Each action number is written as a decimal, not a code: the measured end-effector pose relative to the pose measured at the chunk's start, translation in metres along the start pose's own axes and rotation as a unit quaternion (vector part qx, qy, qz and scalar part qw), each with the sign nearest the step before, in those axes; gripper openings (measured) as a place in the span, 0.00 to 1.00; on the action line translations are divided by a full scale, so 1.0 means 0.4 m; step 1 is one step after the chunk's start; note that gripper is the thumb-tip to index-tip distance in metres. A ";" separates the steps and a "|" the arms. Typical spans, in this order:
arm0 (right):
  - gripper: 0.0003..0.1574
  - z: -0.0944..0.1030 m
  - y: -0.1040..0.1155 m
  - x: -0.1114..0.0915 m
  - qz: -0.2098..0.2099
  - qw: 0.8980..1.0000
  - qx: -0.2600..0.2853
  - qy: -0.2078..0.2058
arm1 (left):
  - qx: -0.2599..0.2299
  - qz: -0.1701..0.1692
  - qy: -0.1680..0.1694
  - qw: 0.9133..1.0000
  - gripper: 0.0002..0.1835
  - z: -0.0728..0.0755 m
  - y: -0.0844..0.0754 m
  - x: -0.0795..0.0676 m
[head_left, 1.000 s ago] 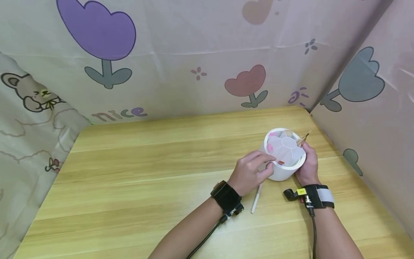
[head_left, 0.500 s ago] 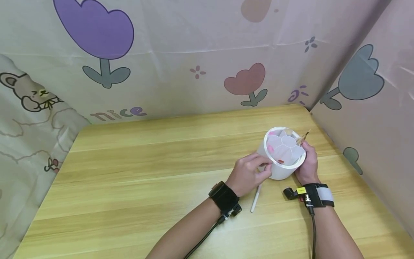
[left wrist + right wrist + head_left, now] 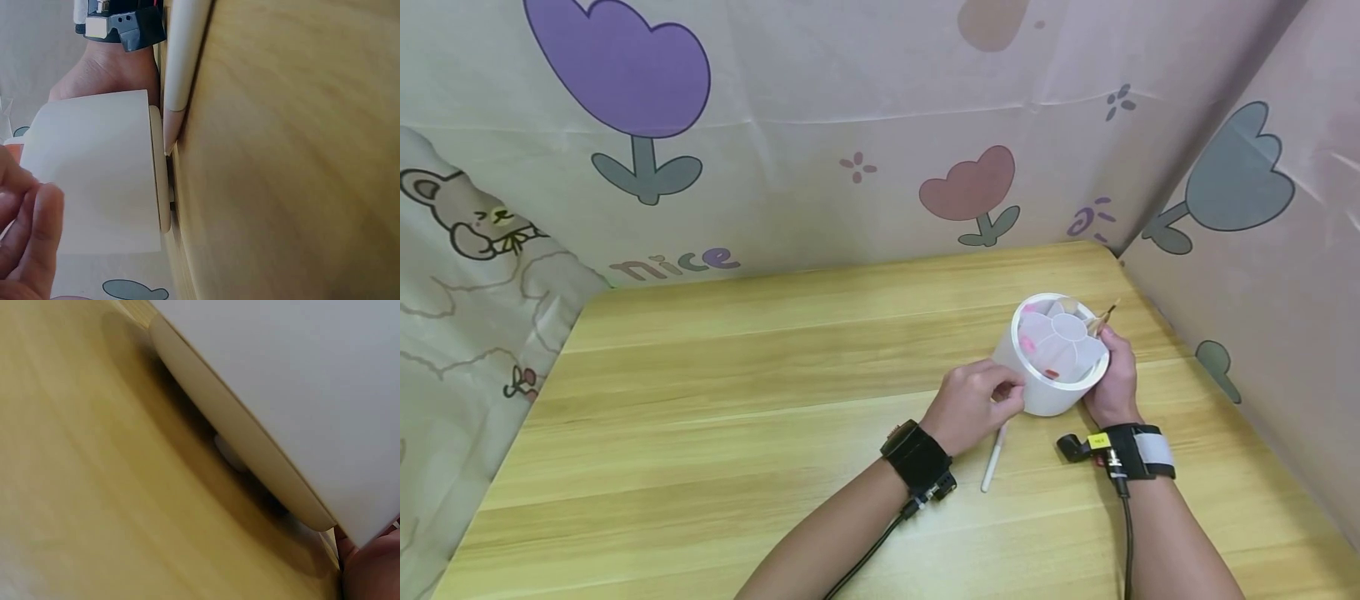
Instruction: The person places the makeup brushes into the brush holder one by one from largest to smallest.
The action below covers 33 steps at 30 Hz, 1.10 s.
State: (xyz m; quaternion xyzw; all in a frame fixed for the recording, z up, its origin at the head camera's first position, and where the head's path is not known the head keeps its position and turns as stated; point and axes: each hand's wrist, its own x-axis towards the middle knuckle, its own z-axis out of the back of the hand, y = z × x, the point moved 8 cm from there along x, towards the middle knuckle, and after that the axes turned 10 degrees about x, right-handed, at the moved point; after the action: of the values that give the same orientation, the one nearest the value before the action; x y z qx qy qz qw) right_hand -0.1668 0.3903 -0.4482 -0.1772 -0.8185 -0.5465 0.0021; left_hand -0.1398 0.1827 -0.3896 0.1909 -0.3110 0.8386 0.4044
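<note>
A white round container [image 3: 1051,398] stands at the right of the table. Inside it lies a translucent flower-shaped palette [image 3: 1075,348] with pink smudges. Thin wooden-handled tips, like brushes [image 3: 1101,320], poke out at its right rim. My right hand [image 3: 1114,387] grips the container's right side, most of its fingers hidden behind. My left hand [image 3: 972,406] is just left of the container, thumb and fingertips brought together. Nothing shows between those fingertips [image 3: 49,197] in the left wrist view. A white pen [image 3: 995,458] lies below the left hand, its narrow end toward the container.
The wooden table [image 3: 700,417] meets a printed cloth wall [image 3: 812,208] at the back and another cloth [image 3: 1285,317] at the right. Black cables [image 3: 872,546] run along both forearms from the wrist straps. A dark gap shows under the container's base [image 3: 244,434].
My left hand has come away from the container's rim, down and slightly left. The right hand and container have stayed nearly in place.
</note>
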 end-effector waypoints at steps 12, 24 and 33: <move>0.27 -0.005 0.001 0.001 -0.005 1.000 0.001 0.011 | 0.041 -0.013 0.044 0.998 0.05 -0.017 -0.009 -0.005; 0.24 0.003 0.002 0.003 0.001 1.000 -0.005 0.003 | 0.042 0.023 0.114 0.992 0.06 -0.042 0.005 -0.015; 0.23 0.002 0.000 0.003 0.000 1.000 0.002 0.003 | 0.052 0.040 0.168 0.984 0.16 -0.064 0.010 -0.025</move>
State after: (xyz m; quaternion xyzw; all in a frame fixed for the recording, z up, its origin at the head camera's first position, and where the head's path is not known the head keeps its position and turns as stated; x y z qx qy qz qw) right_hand -0.1679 0.3916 -0.4483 -0.1753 -0.8193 -0.5459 0.0051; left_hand -0.1390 0.1926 -0.4157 0.0560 -0.2019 0.8893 0.4064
